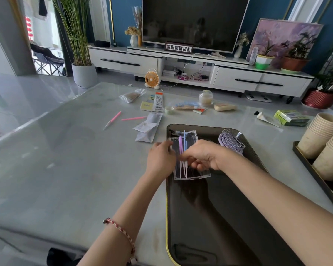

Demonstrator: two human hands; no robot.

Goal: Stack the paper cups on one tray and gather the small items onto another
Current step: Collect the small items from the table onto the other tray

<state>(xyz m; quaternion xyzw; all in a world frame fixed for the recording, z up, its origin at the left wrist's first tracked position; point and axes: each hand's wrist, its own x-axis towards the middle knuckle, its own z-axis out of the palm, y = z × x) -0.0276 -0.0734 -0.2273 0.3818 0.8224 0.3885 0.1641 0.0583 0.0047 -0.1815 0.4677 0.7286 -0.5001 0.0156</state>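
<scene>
Head view: over the dark tray [168, 208], your left hand [160, 158] grips the left edge of the clear packet [188, 172] and your right hand [203, 157] pinches it from above. Lay it flat beside the purple brush [231, 142] before letting go. Beyond, pink sticks [134, 118] lie on the tabletop [65, 150]; paper cups [313, 143] stand stacked at right.

Desk [81, 154]: grey stone-look top, v. glossy, smooth, mirrors the room. Near tray [210, 217]: dark, mirror-glossy inside w/ thin gold-tone rim. Clear packet [192, 174]: see-thru shiny plastic film. Picks [180, 145] inside it look like smooth pastel plastic. Brush [230, 142]: lilac plastic, ribbed back. Paper cups [315, 135]: beige paper, matt. Pouches [148, 127]: white, soft sheen, crinkled. Pink sticks [114, 117]: smooth plastic. Bracelet [123, 232]: braided red/white cord, rough.
</scene>
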